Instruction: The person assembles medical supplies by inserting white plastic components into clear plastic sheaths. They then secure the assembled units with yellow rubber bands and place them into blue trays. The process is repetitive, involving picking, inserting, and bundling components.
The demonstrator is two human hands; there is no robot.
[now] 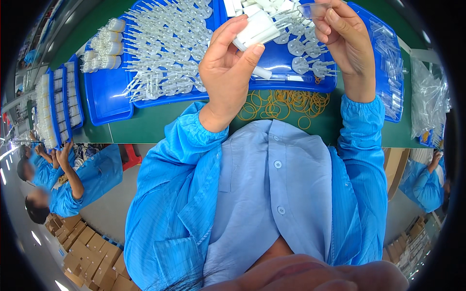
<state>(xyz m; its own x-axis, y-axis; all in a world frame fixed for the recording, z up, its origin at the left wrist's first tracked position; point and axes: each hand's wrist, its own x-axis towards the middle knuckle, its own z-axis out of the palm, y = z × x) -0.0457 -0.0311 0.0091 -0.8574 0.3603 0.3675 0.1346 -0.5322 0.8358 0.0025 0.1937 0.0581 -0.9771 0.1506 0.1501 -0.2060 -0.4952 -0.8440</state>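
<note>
My left hand (224, 72) is closed around a white, roughly cylindrical assembly (257, 30), tilted, with thin clear-white prongs pointing right. Raised to its right, my right hand (350, 46) pinches a thin, clear, curved plastic piece (310, 10) between thumb and fingers. The two held things are close together; whether they touch I cannot tell. Beneath my hands lies a blue tray (170, 99) of many round white discs with upright prongs (167, 48). White foam-like blocks (286, 6) sit in another tray at the far edge.
Yellow rubber bands (284, 103) lie loose on the green table (160, 121). A blue tray (108, 99) with finished-looking white bundles (104, 46) stands left. Right are a tray of clear plastic pieces (386, 63) and a clear bag (427, 97). Co-workers sit at both sides; cardboard boxes (92, 252) stand behind left.
</note>
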